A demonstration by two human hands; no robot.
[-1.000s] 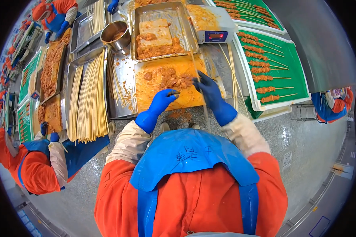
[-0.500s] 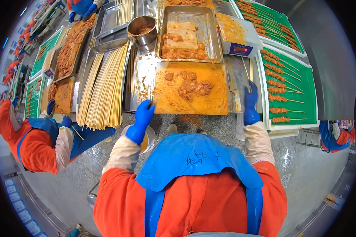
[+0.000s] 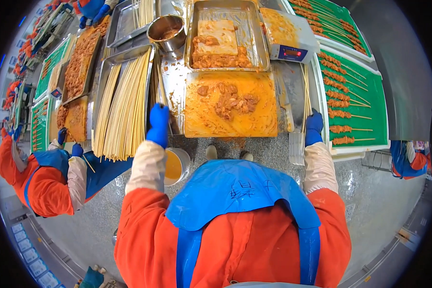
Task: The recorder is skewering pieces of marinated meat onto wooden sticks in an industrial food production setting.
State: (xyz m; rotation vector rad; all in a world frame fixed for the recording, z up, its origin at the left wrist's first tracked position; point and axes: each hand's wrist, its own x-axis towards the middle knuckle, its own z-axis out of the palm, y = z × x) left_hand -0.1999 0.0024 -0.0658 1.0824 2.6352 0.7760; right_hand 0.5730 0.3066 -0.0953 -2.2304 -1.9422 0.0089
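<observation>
My right hand, in a blue glove, is closed around a few thin bamboo skewers that point away from me, beside the green tray. My left hand, gloved the same, is a fist at the near right corner of the metal tray of skewers. Some loose skewers lie just beyond it; whether that fist holds anything is hidden. Between my hands, at the table's near edge, a yellowish cutting board carries pieces of marinated meat.
Behind the board stand a metal tray of meat, a scale and a steel pot. Threaded meat skewers lie on a green tray at right. A bucket is below my left hand. A co-worker works at left.
My left hand has moved left and away from me, toward the skewer tray. My right hand has shifted slightly right and nearer to me, and the skewers by it have moved right too.
</observation>
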